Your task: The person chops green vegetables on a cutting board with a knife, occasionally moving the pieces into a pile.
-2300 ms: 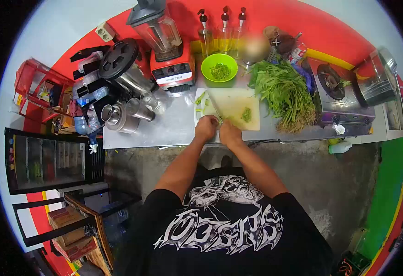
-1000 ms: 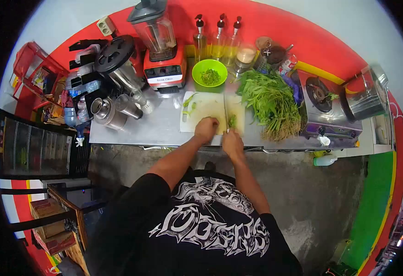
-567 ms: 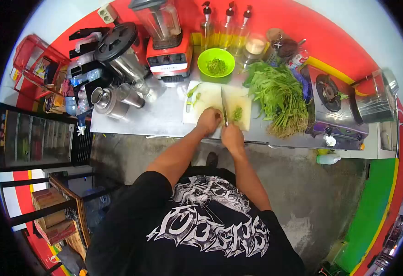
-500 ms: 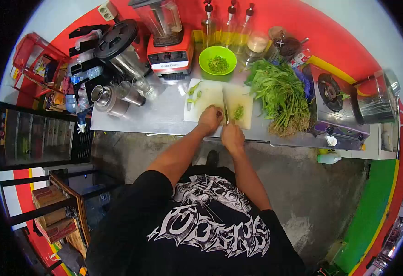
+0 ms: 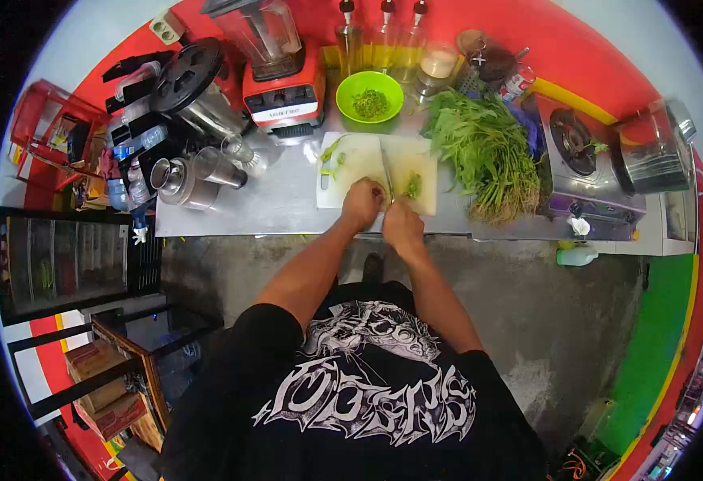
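A kitchen knife (image 5: 387, 167) is in my right hand (image 5: 403, 224), its blade pointing away from me across the white cutting board (image 5: 359, 164). Close against the blade's left side, my left hand (image 5: 364, 202) has its fingers curled and pressed together; what they hold is hidden. Chopped green pieces (image 5: 413, 185) lie on the board to the right of the knife. A few green leaves and stems (image 5: 331, 159) rest on its left part. Just behind the board stands a lime-green bowl (image 5: 348, 103) with chopped greens inside.
A large bunch of leafy greens with roots (image 5: 488, 152) lies right of the board, before a gas stove (image 5: 592, 176). A red blender (image 5: 287, 100), oil bottles (image 5: 383, 44) and a jar (image 5: 438, 64) line the back. Steel shakers (image 5: 183, 183) stand left, on the steel table (image 5: 247, 216).
The camera view has shifted slightly, so the table items sit a little further left. Both hands stay at the board, and the knife blade leans a bit more to the left.
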### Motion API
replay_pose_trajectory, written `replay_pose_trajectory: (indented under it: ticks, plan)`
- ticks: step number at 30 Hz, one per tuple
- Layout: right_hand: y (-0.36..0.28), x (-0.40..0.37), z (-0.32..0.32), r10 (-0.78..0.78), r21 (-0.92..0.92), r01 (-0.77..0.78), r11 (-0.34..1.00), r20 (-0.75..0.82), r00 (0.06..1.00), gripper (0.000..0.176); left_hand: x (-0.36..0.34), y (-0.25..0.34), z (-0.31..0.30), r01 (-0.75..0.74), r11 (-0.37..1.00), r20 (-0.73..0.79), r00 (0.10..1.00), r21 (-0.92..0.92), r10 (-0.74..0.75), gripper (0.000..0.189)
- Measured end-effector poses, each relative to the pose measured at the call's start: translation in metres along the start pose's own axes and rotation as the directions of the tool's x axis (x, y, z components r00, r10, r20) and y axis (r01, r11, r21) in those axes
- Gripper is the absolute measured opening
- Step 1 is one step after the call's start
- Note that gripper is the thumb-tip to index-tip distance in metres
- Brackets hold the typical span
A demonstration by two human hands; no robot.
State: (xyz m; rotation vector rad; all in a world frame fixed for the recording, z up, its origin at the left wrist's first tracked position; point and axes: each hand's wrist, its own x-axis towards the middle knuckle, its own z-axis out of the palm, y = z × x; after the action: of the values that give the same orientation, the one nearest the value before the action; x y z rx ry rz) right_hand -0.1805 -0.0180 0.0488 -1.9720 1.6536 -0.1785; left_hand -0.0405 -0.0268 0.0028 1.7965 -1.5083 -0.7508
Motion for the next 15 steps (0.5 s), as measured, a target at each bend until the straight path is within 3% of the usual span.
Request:
replay_pose_trajectory:
  ticks: [5,11,15]
  plan:
    - [0.0,-0.004,0.002,0.058,0.023,-0.06,0.998,0.086,0.995,0.032,-0.002,0.005,-0.002,0.032,0.999,-0.003,0.999,-0.036,-0.032,0.009]
    - [-0.002,-0.002,-0.008,-0.014,-0.014,0.016,1.0,0.095,0.995,0.033,-0.005,0.002,-0.001,-0.039,0.999,-0.048,0.998,-0.023,0.038,0.004]
    - [0.003,0.002,0.004,0.066,0.045,-0.071,0.996,0.111,0.992,0.034,-0.002,0.0,-0.001,-0.012,0.999,-0.021,1.0,-0.044,0.012,0.005]
